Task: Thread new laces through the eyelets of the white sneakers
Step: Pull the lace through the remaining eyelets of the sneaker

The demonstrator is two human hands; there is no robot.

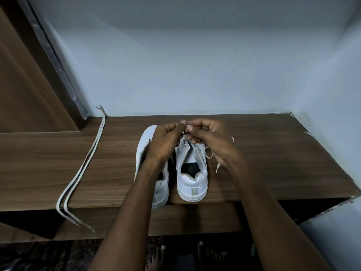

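Observation:
Two white sneakers stand side by side on a wooden shelf [273, 153], heels toward me. Over the toe end of the right sneaker [192, 173], my left hand [166, 139] and my right hand [211, 137] meet, both pinching a white lace [210, 153] near the eyelets. The lace's loose part loops and trails to the right of that shoe. My left forearm crosses the left sneaker [144, 145] and hides much of it. A second white lace [86, 159] lies doubled along the left of the shelf, its ends hanging over the front edge.
A pale wall stands close behind the shelf and on the right. A wooden door or panel [25, 85] rises at the left. Below the shelf's front edge are my bare feet [156, 257] on a dark patterned floor.

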